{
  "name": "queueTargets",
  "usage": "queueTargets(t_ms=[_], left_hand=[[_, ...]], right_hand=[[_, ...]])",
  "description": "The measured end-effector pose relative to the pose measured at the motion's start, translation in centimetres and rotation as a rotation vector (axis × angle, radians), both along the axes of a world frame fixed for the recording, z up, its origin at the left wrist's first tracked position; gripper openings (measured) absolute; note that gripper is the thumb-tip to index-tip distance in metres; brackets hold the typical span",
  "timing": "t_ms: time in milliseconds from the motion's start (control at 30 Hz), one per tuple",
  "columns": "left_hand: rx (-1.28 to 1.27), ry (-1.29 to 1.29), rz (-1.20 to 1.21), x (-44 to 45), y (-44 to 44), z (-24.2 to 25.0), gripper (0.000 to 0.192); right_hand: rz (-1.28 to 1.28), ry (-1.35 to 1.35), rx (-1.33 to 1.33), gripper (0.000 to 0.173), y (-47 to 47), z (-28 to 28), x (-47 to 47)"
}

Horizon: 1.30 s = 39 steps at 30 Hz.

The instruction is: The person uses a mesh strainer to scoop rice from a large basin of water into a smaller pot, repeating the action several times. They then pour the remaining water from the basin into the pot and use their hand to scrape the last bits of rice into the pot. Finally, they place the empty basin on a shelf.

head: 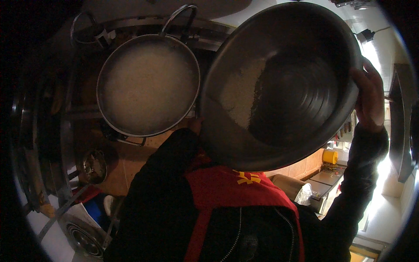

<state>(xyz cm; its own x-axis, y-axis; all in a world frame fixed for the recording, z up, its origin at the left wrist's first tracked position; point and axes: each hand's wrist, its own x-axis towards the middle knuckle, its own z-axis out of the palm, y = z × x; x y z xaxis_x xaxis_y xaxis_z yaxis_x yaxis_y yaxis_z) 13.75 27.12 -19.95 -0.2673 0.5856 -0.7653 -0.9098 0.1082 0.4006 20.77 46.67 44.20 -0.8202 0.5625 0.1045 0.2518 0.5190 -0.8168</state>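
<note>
A large metal basin (301, 131) is tilted up before my chest, its inside towards me, with a patch of pale grains (240, 95), perhaps rice, along its left side. My right hand (370, 95) grips the rim at the right. At the lower left of the basin, my left hand (195, 125) holds the rim; most of this hand is dark or hidden. Left of the basin stands a wide round pan (100, 98) with looped handles, filled with a pale, cloudy content (147, 86). Whether that content is liquid or grain, I cannot tell.
A faucet-like curved metal pipe (83, 42) is at the upper left. Below the pan sits a round container (95, 165) with scraps in it. A yellow bucket (330, 157) and a brown bin (286, 186) with a plastic bag are farther off at the right.
</note>
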Motion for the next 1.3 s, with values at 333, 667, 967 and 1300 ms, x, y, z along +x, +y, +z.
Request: queueTargets(t_ms=[333, 667, 967, 1300], left_hand=[[-0.064, 0.236, 0.062, 0.2, 0.6, 0.8, 0.049], [-0.169, 0.882, -0.455, -0.8, -0.7, 2.5, 0.051], [-0.137, 0.590, -0.478, -0.6, 1.7, -9.5, 0.040], [-0.026, 0.245, -0.171, -0.3, 1.0, -9.3, 0.040]], right_hand=[[-0.002, -0.032, 0.131, 0.040, -1.0, -0.5, -0.4], [0.037, -0.052, 0.069, 0.038, -0.4, -0.2, -0.1], [-0.001, -0.019, -0.007, 0.034, -1.3, -0.8, -0.8], [-0.060, 0.041, -0.033, 0.033, -3.4, -1.3, -1.9]])
